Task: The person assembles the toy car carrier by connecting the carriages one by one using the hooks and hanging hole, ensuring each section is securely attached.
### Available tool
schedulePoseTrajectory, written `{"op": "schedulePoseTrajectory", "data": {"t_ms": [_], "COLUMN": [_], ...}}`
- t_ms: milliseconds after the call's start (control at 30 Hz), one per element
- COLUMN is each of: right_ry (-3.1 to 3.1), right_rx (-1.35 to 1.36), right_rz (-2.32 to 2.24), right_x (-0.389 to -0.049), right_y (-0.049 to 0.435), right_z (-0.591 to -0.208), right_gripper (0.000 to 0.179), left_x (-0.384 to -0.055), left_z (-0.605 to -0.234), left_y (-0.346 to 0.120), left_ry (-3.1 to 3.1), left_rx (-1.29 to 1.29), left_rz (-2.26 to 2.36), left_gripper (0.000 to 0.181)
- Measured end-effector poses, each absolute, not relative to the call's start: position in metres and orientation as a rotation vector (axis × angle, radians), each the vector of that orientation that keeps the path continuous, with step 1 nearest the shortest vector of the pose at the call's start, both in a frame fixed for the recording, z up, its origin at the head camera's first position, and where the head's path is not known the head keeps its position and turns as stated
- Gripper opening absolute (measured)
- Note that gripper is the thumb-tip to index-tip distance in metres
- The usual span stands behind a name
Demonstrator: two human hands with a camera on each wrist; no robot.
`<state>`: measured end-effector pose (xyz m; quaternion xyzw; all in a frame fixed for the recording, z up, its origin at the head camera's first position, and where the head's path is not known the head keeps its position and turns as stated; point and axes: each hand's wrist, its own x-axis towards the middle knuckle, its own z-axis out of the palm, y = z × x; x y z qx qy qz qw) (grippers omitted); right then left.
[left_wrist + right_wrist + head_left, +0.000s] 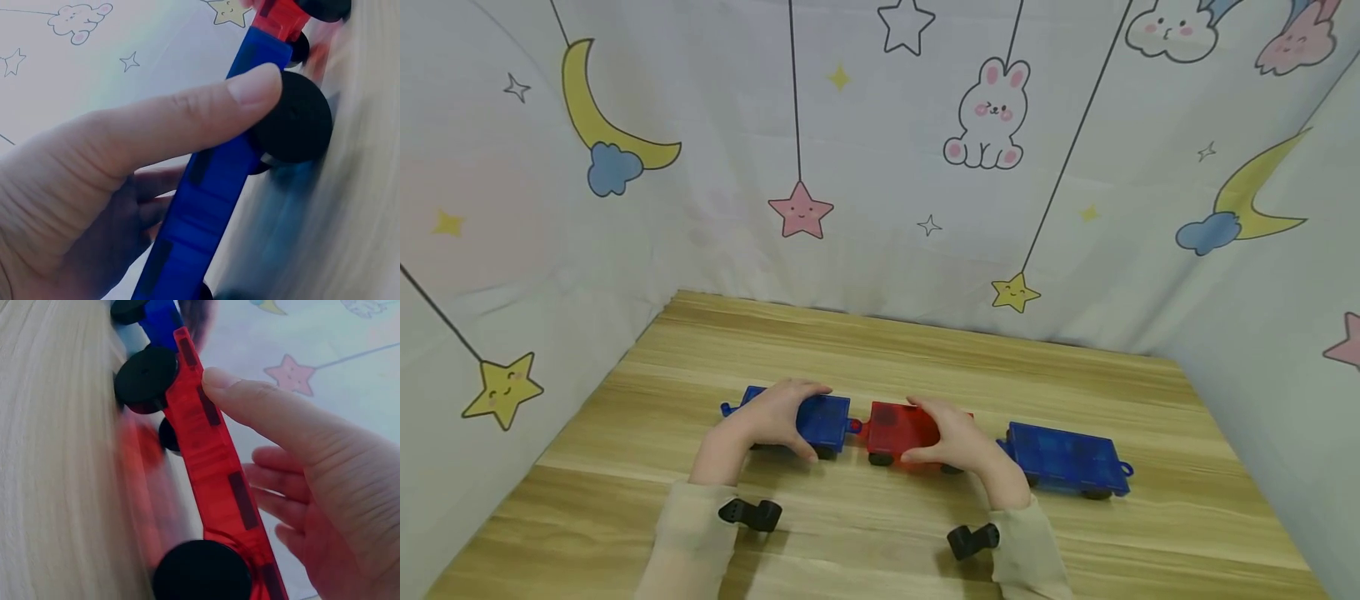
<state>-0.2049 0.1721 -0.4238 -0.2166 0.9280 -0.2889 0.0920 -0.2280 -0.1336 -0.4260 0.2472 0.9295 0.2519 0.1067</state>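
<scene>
A see-through blue toy train wagon (829, 419) with black wheels stands on the table. My left hand (775, 414) holds it across its width; the left wrist view shows the thumb (256, 87) against the near side by a wheel. To its right is a red toy train wagon (904, 427), its end meeting the blue one at a coupling (854, 426). My right hand (958, 437) spans the red wagon, with the thumb (219, 380) on its near edge and the other fingers behind it. The palm hides part of each wagon.
Another blue wagon (1067, 457) stands apart to the right, just past my right wrist, a ring on its outer end. A hook (727, 409) sticks out from the left end of the held blue wagon. Printed white curtains (880, 250) border the wooden table (850, 533).
</scene>
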Motion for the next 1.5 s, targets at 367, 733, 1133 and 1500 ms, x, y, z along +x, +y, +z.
{"op": "schedulePoseTrajectory", "data": {"t_ms": [367,733,1133,1500], "right_ry": [2.814,2.935,3.016,2.979], "right_rx": [-0.649,-0.588,-0.473,-0.34], "right_rz": [-0.876,-0.935,-0.943,-0.94], "right_x": [-0.201,-0.198,-0.197,-0.19], "right_y": [0.192,0.218,0.267,0.309], "right_z": [-0.416,-0.414,-0.416,-0.416], "right_gripper": [0.091,0.093,0.095,0.101], "left_x": [-0.225,-0.229,-0.231,-0.223], "left_z": [-0.422,-0.43,-0.431,-0.431], "left_y": [-0.113,-0.086,-0.035,-0.002], "left_ry": [2.732,2.867,2.989,2.913], "left_rx": [0.866,0.99,0.852,0.829], "left_rz": [0.858,0.879,0.775,0.889], "left_gripper": [0.104,0.109,0.097,0.1]}}
